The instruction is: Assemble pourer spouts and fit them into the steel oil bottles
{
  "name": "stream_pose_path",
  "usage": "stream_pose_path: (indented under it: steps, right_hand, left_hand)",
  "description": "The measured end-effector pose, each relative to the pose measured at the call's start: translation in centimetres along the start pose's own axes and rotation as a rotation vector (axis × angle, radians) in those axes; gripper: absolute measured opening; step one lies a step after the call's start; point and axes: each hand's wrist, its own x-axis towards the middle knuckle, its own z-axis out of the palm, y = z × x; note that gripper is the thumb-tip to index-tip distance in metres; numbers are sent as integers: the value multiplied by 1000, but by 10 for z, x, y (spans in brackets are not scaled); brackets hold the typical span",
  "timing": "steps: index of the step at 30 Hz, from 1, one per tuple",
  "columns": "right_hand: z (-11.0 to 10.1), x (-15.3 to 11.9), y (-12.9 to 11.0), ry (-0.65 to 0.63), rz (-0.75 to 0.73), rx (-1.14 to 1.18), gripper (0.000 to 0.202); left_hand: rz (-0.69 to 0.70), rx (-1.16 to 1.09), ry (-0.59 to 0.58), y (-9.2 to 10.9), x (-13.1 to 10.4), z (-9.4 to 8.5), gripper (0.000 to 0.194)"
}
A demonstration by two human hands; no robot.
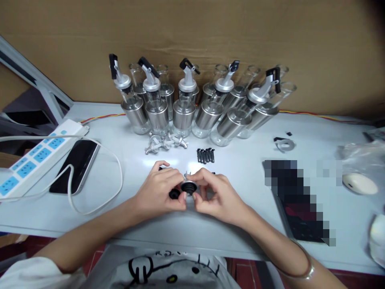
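In the head view, the left hand is curled, with the forefinger and thumb brought close around the left side of a silver pourer top with a black ribbed stopper. Its right side is pinched between the thumb and forefinger of the right hand, so the piece is gripped from both sides, directly between the hands; neither hand can be judged nearer. The ribbed end is turned towards the person and the silver prongs towards the bottles, so its long axis appears to be pointed away from the body, across the line joining the hands. A round black part is seen beneath the left fingers; whether it is held cannot be told. Beyond the hands, loose silver spouts and black levers are laid on the table.
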Motion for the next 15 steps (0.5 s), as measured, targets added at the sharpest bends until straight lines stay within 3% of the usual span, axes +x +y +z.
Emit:
stream_pose_path:
  steps: [4,8,10,15]
  right_hand:
    - [-4,0,3,83,-111,-39,26]
    - [-8,3,7,237,-256,-121,23]
    - [-9,5,8,252,-294,-149,21]
    - [-7,6,8,269,-319,-152,18]
  left_hand:
    - [-10,-62,88,1,0,-2,7]
    - [-28,-207,144,3,0,-3,32]
    - [-14,-241,146,2,0,-4,38]
    - [-22,-266,169,-1,-1,-3,31]
